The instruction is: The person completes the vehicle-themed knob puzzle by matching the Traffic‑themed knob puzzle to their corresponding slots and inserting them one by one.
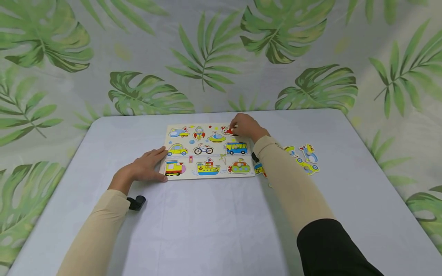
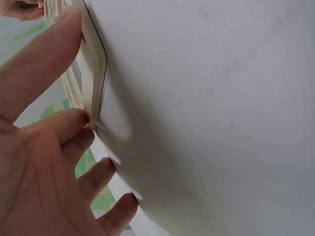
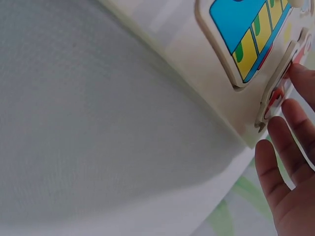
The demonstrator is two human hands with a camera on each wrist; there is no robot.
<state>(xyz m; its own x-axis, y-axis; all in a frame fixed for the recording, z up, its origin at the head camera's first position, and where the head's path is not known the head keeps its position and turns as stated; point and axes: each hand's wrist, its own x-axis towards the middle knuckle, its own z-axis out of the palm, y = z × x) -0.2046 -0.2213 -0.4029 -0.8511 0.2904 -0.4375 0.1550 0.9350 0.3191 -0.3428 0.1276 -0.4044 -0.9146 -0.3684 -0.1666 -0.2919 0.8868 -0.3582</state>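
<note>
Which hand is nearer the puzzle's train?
Left. The left hand is beside the train, at the left edge of the puzzle board; the right hand is at its far right corner.

Puzzle board: no readable words or numbers
Bus piece: no legible route number or lettering
Loose pieces: no legible text
Black wrist device: no brand readable
Backdrop: no lettering legible

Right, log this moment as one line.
left hand: on board edge | right hand: holds red piece | loose pieces: right of board
</note>
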